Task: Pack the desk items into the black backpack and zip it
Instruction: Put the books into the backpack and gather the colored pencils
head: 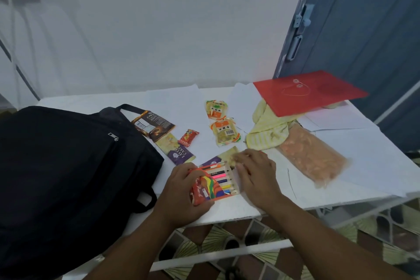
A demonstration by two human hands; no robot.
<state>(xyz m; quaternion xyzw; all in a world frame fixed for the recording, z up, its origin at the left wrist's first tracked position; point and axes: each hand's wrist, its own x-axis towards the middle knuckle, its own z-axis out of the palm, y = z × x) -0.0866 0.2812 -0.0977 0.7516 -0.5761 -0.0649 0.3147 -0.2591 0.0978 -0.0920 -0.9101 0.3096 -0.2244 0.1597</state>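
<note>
The black backpack (68, 170) lies flat on the left of the white table (341, 177). My left hand (184, 191) grips an orange box of colour pencils (216, 183) near the table's front edge. My right hand (254, 173) rests at the box's open end, fingers over the pencil tips and over a yellow-purple cake wrapper (223, 157) behind it. Loose snacks lie nearby: a brown packet (153, 125), a second cake wrapper (178, 151), a small red sweet (188, 137) and two orange-yellow food packs (221, 124).
A red folder (309, 93) sits at the back right over a yellow striped cloth (268, 134). A clear bag of orange contents (313, 157) lies to the right. White paper sheets cover the table. A blue door (363, 29) stands behind.
</note>
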